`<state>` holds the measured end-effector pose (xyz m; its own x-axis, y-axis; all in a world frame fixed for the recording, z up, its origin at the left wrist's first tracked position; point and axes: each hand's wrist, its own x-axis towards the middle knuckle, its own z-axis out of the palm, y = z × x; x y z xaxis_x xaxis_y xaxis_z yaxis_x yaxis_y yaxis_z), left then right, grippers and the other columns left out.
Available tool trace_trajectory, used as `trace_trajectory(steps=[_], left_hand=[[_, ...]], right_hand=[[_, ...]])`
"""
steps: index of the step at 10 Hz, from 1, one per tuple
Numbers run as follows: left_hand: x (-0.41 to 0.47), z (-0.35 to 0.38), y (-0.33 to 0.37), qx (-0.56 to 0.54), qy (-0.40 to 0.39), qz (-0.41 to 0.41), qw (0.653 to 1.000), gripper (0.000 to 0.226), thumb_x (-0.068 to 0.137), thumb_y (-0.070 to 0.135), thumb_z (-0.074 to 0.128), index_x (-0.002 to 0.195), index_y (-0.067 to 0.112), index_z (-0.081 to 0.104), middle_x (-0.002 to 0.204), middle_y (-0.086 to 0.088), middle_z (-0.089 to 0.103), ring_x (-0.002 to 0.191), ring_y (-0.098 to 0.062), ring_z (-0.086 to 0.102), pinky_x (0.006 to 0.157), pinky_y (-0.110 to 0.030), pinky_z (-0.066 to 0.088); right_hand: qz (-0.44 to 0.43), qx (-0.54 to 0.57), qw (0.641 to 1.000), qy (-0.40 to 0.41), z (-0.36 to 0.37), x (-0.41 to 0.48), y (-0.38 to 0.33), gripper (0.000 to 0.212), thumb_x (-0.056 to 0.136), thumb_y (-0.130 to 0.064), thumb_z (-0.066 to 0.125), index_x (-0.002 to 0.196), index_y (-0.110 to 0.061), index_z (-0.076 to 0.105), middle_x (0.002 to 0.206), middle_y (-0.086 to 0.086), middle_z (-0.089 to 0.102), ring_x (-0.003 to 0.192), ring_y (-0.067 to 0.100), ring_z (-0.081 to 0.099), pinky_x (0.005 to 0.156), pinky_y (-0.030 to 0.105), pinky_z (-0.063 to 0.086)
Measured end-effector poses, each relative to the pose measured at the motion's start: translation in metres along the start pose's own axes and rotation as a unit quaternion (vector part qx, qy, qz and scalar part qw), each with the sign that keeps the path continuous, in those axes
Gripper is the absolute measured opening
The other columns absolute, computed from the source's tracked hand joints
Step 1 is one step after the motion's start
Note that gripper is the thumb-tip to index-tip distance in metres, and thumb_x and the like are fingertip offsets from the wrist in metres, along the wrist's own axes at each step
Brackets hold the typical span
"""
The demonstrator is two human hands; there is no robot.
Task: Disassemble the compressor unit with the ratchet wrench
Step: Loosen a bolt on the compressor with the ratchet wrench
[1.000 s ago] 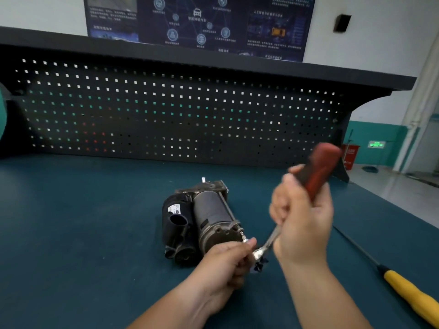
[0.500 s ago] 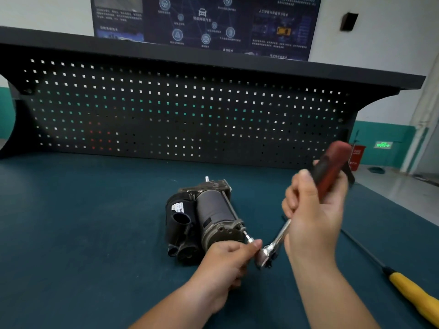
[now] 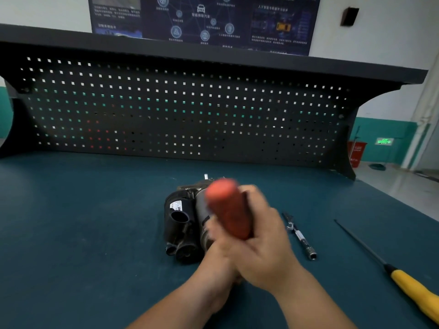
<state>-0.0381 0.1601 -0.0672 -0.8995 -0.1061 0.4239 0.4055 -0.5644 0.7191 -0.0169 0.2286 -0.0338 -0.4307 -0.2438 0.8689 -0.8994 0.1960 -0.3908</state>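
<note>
The compressor unit [image 3: 183,224], black and grey, lies on the dark green bench top [image 3: 83,222] near the middle. My right hand [image 3: 263,245] grips the red handle of the ratchet wrench [image 3: 228,207], which stands blurred over the compressor's right side. The wrench's head is hidden behind my hands. My left hand [image 3: 213,260] sits under and behind my right hand at the compressor's near end. Its fingers are mostly covered, so its hold is unclear.
A slim metal socket extension [image 3: 300,237] lies on the bench just right of my hands. Farther right lies a long screwdriver with a yellow handle [image 3: 413,293]. A black pegboard [image 3: 166,110] closes off the back of the bench.
My right hand has swung the red handle from the right to the left, over the compressor. A socket extension now shows on the bench where my right hand was.
</note>
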Motion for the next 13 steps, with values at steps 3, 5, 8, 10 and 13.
trace_trajectory(steps=[3,5,8,10,13], left_hand=[[-0.006,-0.014,-0.018,0.137,-0.109,-0.292,0.94,0.056,0.088,0.027,0.061,0.035,0.019,0.045,0.041,0.011,0.031,0.033,-0.002,0.021,0.036,-0.014,0.015],[-0.007,-0.008,-0.015,0.111,-0.087,-0.317,0.938,0.054,0.088,0.034,0.058,0.037,0.02,0.045,0.043,0.01,0.033,0.034,-0.002,0.025,0.036,-0.014,0.014],[-0.006,-0.012,-0.016,0.172,-0.104,-0.311,0.929,0.05,0.086,0.036,0.061,0.04,0.019,0.049,0.041,0.012,0.036,0.037,-0.005,0.023,0.036,-0.015,0.016],[-0.005,-0.014,-0.018,0.191,-0.1,-0.29,0.933,0.043,0.089,0.015,0.055,0.047,0.02,0.047,0.047,0.001,0.041,0.034,-0.004,0.024,0.035,-0.015,0.018],[-0.002,-0.01,-0.02,0.128,-0.093,-0.313,0.936,0.053,0.085,0.034,0.06,0.035,0.019,0.048,0.041,0.01,0.035,0.033,-0.001,0.025,0.034,-0.012,0.015]], right_hand=[[0.199,0.228,0.866,0.397,-0.038,0.014,0.015,0.015,0.094,-0.018,0.052,0.081,-0.025,0.049,0.049,-0.011,0.041,0.036,0.004,0.033,0.037,0.015,0.029],[0.297,0.284,0.758,0.507,-0.05,0.013,0.03,0.016,0.096,-0.019,0.051,0.082,-0.021,0.045,0.048,-0.013,0.041,0.038,0.002,0.034,0.035,0.015,0.026],[0.173,0.224,0.92,0.271,-0.036,0.015,0.01,0.012,0.086,-0.025,0.059,0.087,-0.037,0.057,0.056,-0.014,0.044,0.044,0.002,0.037,0.038,0.015,0.03],[0.118,0.123,0.973,0.157,-0.016,0.006,0.001,0.015,0.076,-0.04,0.062,0.084,-0.051,0.054,0.066,-0.012,0.052,0.052,0.005,0.045,0.05,0.018,0.037],[0.326,0.305,0.732,0.514,-0.052,0.011,0.032,0.017,0.096,-0.021,0.053,0.08,-0.021,0.046,0.055,-0.012,0.04,0.039,0.001,0.033,0.034,0.014,0.024]])
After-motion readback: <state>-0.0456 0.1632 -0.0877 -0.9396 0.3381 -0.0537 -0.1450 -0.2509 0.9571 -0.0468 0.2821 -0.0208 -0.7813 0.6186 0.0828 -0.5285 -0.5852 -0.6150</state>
